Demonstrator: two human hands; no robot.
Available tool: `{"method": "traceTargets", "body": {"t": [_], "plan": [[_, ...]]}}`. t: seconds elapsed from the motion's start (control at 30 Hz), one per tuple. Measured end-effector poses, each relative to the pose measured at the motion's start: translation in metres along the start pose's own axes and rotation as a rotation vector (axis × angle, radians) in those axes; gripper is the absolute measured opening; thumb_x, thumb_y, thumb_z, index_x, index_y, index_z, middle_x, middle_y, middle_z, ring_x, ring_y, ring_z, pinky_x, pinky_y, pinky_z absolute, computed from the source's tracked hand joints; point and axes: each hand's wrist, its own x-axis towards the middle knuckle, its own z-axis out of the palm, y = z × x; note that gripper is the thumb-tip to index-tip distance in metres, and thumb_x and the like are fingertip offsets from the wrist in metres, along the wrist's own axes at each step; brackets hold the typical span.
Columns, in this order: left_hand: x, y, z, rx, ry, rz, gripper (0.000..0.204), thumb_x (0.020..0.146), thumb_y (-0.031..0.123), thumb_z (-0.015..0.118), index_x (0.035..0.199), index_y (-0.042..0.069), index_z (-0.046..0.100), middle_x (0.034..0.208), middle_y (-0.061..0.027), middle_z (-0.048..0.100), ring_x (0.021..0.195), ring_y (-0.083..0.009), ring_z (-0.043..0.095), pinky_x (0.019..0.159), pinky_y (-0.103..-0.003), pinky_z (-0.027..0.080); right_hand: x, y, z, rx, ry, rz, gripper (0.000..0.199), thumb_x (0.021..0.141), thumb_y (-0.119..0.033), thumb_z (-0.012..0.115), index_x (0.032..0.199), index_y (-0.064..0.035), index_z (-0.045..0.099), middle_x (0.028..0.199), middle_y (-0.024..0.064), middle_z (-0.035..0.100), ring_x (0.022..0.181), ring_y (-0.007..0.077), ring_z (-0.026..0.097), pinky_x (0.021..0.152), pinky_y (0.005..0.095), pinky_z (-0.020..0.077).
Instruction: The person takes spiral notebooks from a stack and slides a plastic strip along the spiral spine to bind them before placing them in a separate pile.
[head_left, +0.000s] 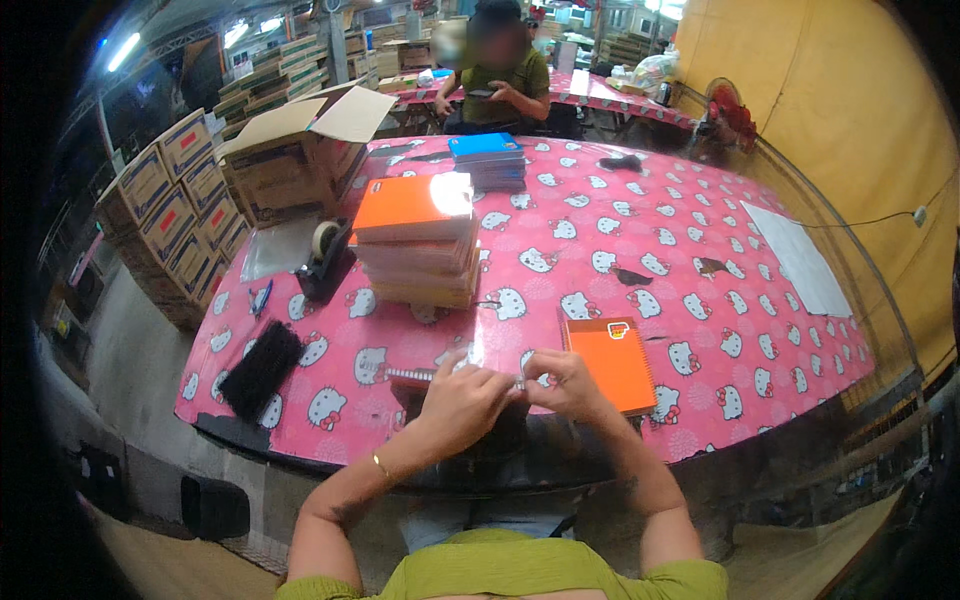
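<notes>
My left hand (466, 402) is closed over the upper edge of a dark-covered notebook (406, 388) at the near side of the table. Along that edge runs a pale strip with a row of small dark marks, like punched holes; most of the cover is behind my hand. Close beside it, my right hand (563, 384) pinches at the right end of the same edge; whatever lies between its fingertips is too small to make out. An orange spiral notebook (612, 372) lies just right of my right hand. To the left rests a bundle of black wiry coils (262, 370).
Ahead stand a tall stack of orange notebooks (415, 212) and a blue stack (487, 150). A tape dispenser (325, 258), a pen (262, 298) and an open carton (290, 165) are at left, white sheets (795, 260) at right. Another person (500, 85) is beyond the table.
</notes>
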Motion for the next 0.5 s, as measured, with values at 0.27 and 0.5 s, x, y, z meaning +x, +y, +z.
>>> {"method": "traceTargets", "body": {"t": [0.27,0.5], "plan": [[0.015,0.013,-0.090,-0.248,0.429,-0.039,0.029,0.077,0.002,0.072,0.105,0.004,0.066,0.088,-0.0130,0.070,0.079,-0.0302,0.069,0.069,-0.038,0.055,-0.023,-0.095,0.032,-0.233,0.628,-0.194,0.048,0.085,-0.031,0.077,0.124,-0.0096,0.059,0.127,0.0216,0.056,0.117,0.0378,0.056,0.096,0.0470,0.0459],[0.105,0.045,-0.124,-0.401,0.110,0.352,0.027,0.082,0.001,0.069,0.109,0.006,0.068,0.090,-0.0143,0.070,0.079,-0.0314,0.070,0.067,-0.038,0.055,-0.033,-0.107,-0.064,-0.827,0.790,-0.182,0.062,0.087,-0.026,0.075,0.141,-0.0112,0.049,0.140,0.0244,0.049,0.131,0.0340,0.048,0.103,0.0513,0.0394]]}}
